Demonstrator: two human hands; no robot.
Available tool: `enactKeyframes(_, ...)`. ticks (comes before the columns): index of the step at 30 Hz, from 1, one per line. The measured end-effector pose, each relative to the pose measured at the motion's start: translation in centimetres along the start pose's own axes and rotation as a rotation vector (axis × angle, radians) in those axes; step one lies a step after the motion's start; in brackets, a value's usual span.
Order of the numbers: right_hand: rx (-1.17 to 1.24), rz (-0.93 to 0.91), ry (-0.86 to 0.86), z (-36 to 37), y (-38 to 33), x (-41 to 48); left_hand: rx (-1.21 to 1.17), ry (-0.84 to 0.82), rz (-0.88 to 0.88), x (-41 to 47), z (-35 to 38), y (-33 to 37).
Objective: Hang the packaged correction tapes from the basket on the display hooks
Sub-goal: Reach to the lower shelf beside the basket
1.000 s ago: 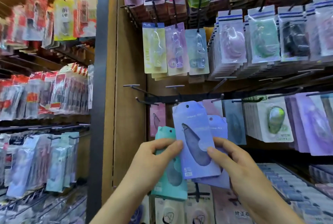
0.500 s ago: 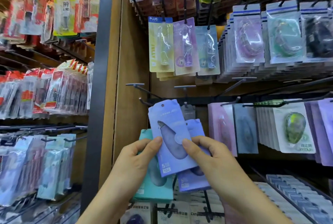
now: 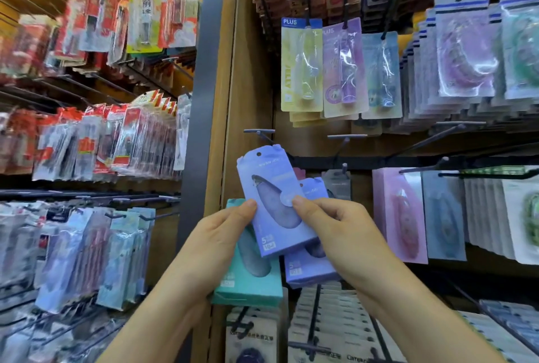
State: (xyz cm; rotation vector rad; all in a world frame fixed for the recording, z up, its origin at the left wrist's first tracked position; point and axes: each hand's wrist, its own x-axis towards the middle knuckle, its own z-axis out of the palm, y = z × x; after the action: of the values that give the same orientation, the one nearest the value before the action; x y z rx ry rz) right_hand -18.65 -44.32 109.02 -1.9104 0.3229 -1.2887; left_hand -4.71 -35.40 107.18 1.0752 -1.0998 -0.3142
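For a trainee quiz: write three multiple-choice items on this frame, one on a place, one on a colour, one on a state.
1. The teal pack lies: A) behind the front pack, lower left; B) on a hook; C) on the floor.
2. The front pack is: A) red; B) blue; C) green.
3. The front pack is: A) hung; B) lying on a shelf; C) held by the left hand and right hand.
A: its teal edge shows behind and below. B: its card is blue. C: both thumbs press on it, and its hole is free.
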Motion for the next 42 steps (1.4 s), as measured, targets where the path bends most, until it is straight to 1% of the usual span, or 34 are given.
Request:
enactKeyframes(5,0.018,0.006,0.047,0.0,0.0,0.7,-0.015,-0.034,-0.035,-0.6,-0.3,0.5)
enactKeyframes(9,-0.005,-0.012,0.063,-0.2,0.2,0.9,0.105,-0.046,-0.018,-0.6,-1.1,0.7)
enactKeyframes(12,0.031,-0.015,0.075,-0.2,0.4,1.0,0.193,-0.074,-0.023,-0.7,-1.6,0.9)
enactKeyframes(16,0.105,0.031,0.102,-0.3,1.7,0.5,0.251,-0.158,-0.037,-1.1,-1.6,1.0)
enactKeyframes(18,0.098,0.048,0.128,-0.1,2.1,0.6,0.295,-0.161,-0.027,-1.2,-1.7,1.0)
enactKeyframes(20,0.052,0.054,0.137,0.3,2.0,1.2,0.346,-0.097,0.007,-0.9,-1.9,0.7)
enactKeyframes(22,0.009,0.061,0.139,0.8,1.6,2.1,0.414,0.0,0.066,-0.6,-2.1,0.4)
enactKeyframes(23,-0.011,0.074,0.137,0.8,1.6,2.6,0.473,0.042,0.104,-0.4,-2.1,0.2)
enactKeyframes(26,-0.087,0.133,0.119,0.5,2.6,4.1,0.747,0.157,0.221,-0.7,-1.4,0.0)
enactKeyframes(28,-0.17,0.174,0.138,0.5,3.9,5.2,0.797,0.206,0.289,-1.2,-0.9,0.2)
enactKeyframes(30,-0.26,0.207,0.182,0.8,5.2,7.0,0.772,0.202,0.316,-1.4,-0.6,0.3)
enactKeyframes(34,-0.417,0.295,0.207,1.6,7.0,10.5,0.777,0.117,0.305,-1.0,-0.3,-0.2)
enactKeyframes(38,-0.567,0.327,0.169,1.9,8.7,12.0,0.796,0.073,0.282,0.2,0.3,-0.8)
enactKeyframes(42,-0.76,0.332,0.066,0.6,8.7,12.1,0.825,0.045,0.267,1.5,0.7,-1.1)
